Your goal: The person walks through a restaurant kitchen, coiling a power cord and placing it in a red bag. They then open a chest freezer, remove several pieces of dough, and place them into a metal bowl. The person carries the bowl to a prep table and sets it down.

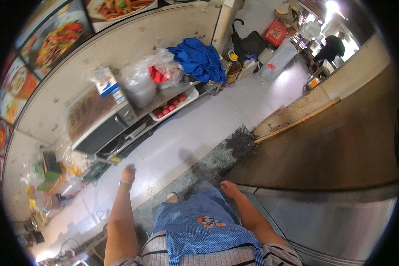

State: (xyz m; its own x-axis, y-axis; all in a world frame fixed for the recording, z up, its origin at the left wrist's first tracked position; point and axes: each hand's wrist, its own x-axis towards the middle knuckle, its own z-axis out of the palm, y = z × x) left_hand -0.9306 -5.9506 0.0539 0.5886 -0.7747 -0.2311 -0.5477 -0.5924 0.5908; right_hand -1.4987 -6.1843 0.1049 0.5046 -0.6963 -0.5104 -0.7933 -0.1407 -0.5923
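My left hand (129, 173) hangs over the pale tiled floor, loosely curled with no object seen in it, and a bracelet (124, 182) circles its wrist. A microwave oven (101, 133) on a metal shelf unit is the nearest large thing beyond it. At the other side, my right hand (230, 189) hangs beside my blue checked apron (189, 212), near a brown panel (319, 146). Its fingers also look curled, and I see nothing in them. One shoe (172, 197) shows past the apron's hem.
Plastic bags (141, 78) and a blue cloth (199, 60) lie on the shelf. Below sits a white basket (194, 94) of round red produce. A dark patch (240, 143) marks the floor. A person (332, 48) stands in the far room, past an umbrella (236, 40) and a red crate (275, 33).
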